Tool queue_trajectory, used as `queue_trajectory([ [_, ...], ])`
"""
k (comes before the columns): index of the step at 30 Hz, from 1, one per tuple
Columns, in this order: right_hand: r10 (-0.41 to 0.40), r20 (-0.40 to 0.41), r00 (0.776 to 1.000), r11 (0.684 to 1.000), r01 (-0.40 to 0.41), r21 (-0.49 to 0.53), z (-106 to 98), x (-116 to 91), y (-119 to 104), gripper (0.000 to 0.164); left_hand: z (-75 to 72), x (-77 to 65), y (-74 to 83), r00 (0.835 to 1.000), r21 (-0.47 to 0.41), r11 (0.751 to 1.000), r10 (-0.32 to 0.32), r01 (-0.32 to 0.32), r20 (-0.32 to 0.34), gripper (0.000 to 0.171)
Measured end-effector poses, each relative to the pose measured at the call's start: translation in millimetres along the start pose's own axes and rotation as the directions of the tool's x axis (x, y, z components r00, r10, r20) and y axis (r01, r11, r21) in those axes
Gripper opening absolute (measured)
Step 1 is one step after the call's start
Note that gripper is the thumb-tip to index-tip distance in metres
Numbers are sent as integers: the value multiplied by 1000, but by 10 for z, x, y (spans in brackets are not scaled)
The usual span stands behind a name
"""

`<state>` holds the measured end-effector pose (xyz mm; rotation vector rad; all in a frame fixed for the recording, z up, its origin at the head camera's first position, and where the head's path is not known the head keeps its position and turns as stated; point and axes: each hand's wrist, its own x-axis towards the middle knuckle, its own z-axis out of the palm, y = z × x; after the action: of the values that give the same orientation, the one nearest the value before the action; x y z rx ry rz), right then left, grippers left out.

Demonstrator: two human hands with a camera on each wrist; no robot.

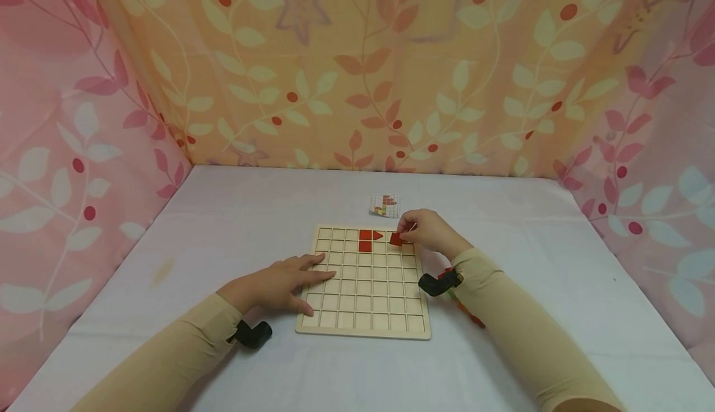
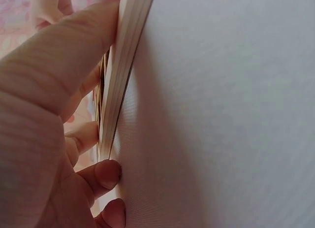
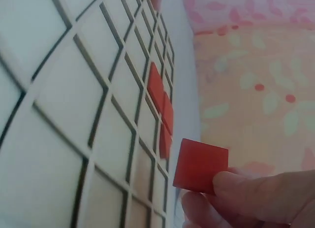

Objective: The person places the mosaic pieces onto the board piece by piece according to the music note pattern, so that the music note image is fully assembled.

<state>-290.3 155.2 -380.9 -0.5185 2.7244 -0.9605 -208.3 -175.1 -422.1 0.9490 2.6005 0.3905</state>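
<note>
A wooden grid board (image 1: 363,288) lies flat on the table. Two red square tiles (image 1: 365,246) sit in its cells near the far edge, one below the other, with a red triangle tile (image 1: 378,236) beside the upper one. My right hand (image 1: 427,232) pinches another red square tile (image 3: 202,164) between thumb and fingers, over the board's far right corner. My left hand (image 1: 279,283) rests at the board's left edge with fingers spread; in the left wrist view the thumb (image 2: 74,50) lies along the wooden side.
Behind the board lies a small printed pattern card (image 1: 384,206). Several coloured pieces (image 1: 472,316), red and green, lie right of the board, partly hidden under the right forearm. A white cloth covers the table (image 1: 251,207), with patterned curtains (image 1: 357,64) around it.
</note>
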Motion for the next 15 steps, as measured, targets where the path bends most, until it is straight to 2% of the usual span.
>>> queue_trajectory([
  [6, -46, -20, 999, 999, 46, -17, 173, 151, -82, 5, -3, 1, -9, 1000, 5, 1000, 3, -3, 2, 79],
  [15, -7, 13, 1000, 998, 7, -65, 288, 255, -123, 4, 0, 5, -7, 1000, -3, 1000, 5, -5, -2, 78],
])
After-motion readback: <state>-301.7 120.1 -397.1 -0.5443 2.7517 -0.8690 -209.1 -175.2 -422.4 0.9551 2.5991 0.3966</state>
